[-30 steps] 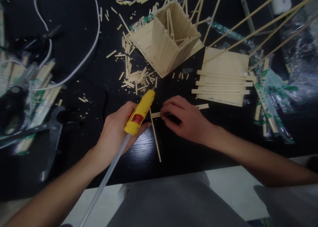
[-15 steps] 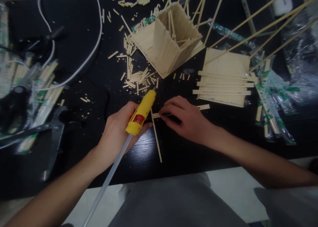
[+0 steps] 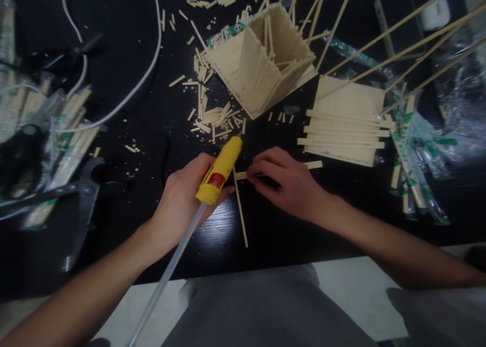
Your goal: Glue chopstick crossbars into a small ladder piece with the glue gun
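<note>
My left hand [image 3: 186, 198] is wrapped round a yellow glue gun [image 3: 220, 170], with a clear glue stick trailing back toward me. Its nozzle points up and away, near a heap of short stick offcuts [image 3: 214, 117]. My right hand [image 3: 286, 182] presses its curled fingers down on a horizontal wooden stick [image 3: 313, 164] lying on the black table [image 3: 266, 230]. A thin long stick [image 3: 240, 210] crosses it at a right angle between my hands.
A half-built box of sticks [image 3: 266, 58] stands behind the hands, a flat stick panel [image 3: 345, 119] to its right. Long skewers [image 3: 398, 38] slant across the top right, above a phone [image 3: 398, 18]. Wrapped chopsticks [image 3: 410, 155], a white cable [image 3: 129, 84] and dark tools [image 3: 76, 195] lie around.
Both hands have stayed almost still; the whole view has shifted slightly, and the glue gun tip sits a touch further right.
</note>
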Demonstrator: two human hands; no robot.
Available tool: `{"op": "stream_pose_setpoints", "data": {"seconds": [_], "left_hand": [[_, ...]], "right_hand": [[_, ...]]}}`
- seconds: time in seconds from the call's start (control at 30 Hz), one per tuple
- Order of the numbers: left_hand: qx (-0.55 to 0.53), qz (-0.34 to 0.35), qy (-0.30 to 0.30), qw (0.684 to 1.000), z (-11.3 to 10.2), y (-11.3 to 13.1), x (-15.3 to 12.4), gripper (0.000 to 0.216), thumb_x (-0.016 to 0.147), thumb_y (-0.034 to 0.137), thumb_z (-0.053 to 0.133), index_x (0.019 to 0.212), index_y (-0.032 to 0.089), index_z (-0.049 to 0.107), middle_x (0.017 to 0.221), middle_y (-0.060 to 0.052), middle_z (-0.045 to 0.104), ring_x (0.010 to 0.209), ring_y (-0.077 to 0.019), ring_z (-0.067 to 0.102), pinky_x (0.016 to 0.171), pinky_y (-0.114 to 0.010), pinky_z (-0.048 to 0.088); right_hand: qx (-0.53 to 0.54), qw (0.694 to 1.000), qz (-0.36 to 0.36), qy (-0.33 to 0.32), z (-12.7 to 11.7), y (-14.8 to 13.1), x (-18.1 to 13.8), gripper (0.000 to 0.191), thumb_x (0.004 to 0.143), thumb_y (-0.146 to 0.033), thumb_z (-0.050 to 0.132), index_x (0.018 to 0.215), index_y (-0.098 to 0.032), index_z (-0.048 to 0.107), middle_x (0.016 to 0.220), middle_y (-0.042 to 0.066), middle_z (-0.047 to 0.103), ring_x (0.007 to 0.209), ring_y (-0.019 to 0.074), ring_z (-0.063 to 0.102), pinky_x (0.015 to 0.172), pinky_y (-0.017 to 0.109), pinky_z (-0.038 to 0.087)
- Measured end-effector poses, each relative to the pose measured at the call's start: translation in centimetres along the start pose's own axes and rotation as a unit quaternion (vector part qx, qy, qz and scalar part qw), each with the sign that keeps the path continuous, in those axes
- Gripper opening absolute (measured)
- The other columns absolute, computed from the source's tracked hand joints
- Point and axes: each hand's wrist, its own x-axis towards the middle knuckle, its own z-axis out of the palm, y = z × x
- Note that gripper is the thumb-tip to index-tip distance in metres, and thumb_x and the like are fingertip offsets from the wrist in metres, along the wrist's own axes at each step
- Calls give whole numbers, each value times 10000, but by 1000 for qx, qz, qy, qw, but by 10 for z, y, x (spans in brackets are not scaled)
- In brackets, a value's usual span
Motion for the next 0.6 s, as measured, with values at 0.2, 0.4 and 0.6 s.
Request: {"op": "stream_pose_setpoints", "data": {"seconds": [0.2,0.4,0.6], "left_hand": [[4,4,1,1000,1,0,0,297,888,349,876,1092,275,675,975,23,802,817,-194,769,677,-302,552],[8,7,3,1000,0,1,1,303,887,352,877,1102,271,681,963,22,802,797,-188,762,647,-296,530],[14,19,0,1000,1,-3,-1,302,901,351,861,1126,280,672,996,13,797,804,-193,761,650,-306,529]], "right_hand": [[-1,1000,2,0,0,0,0,115,1069,-129,660,1068,-220,730,1096,91,766,1009,257,705,849,392,566],[-9,1000,-4,-4,0,1,-1,122,1064,-121,665,1087,-215,739,1100,93,758,1006,262,697,855,398,561],[-7,1000,-3,-9,0,0,0,110,1068,-124,662,1083,-208,731,1094,97,757,1004,267,696,846,394,558]]}}
